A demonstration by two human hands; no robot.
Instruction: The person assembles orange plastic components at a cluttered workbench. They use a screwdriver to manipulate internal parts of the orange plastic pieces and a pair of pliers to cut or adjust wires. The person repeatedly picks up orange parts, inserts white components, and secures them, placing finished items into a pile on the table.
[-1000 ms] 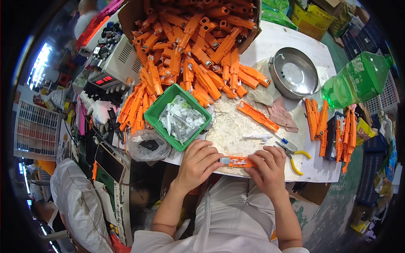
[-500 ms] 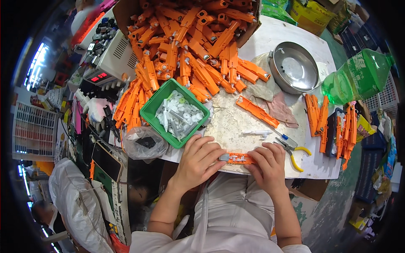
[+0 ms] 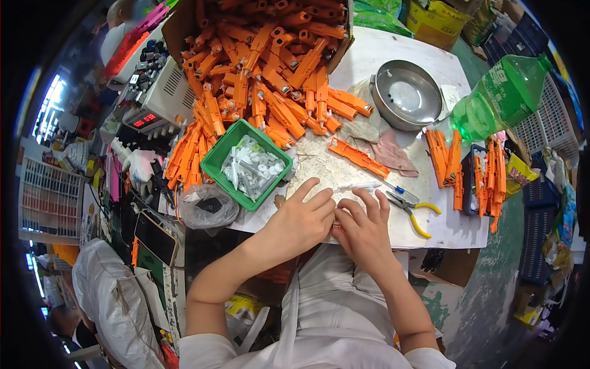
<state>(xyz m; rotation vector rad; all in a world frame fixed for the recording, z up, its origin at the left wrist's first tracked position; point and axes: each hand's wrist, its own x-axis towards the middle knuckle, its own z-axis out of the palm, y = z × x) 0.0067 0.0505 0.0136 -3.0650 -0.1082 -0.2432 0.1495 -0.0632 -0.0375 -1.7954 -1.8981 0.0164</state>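
The bowl is shiny metal; the tray and the heaped orange parts are smooth plastic — matt, mostly. The bottle is glossy green plastic. The rag looks like cloth, perhaps.

1. Cardboard box — brown, far centre, tipped open with orange parts spilling out.
2. Red display on a pale meter, far left.
3. Green bottle with a green label, lying far right.
4. Clear bag, crumpled, near left of the green tray.
5. Yellow box — far right, behind the table.
6. Dark phone, screen off, near left.
7. Yellow packet, right edge.
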